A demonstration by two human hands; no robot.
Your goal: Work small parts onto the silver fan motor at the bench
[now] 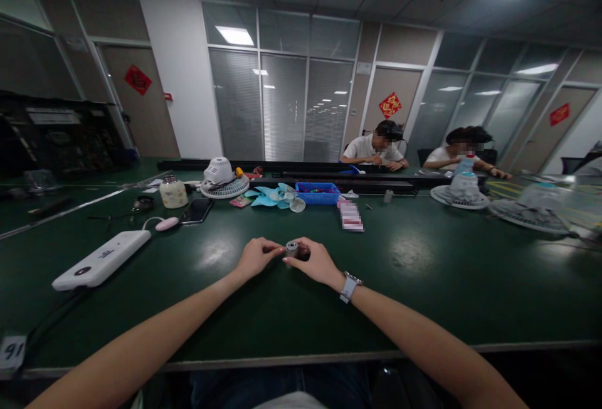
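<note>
Small grey metallic cylinder point(292, 247), right hand point(321, 263) grasping it, left hand point(254, 258) placing fingertips just beside it, its grip being unclear

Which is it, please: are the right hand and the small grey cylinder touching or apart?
Touching. The head view shows the right hand holding the small grey cylinder, with the thumb lying across its near side.

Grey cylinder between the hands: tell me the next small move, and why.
I'd likely keep the cylinder steady in the right hand and pinch its side with the left hand. The right thumb and fingers hold it, its marked end faces up, and the left fingertips are right beside it; whether they touch is unclear.
</note>
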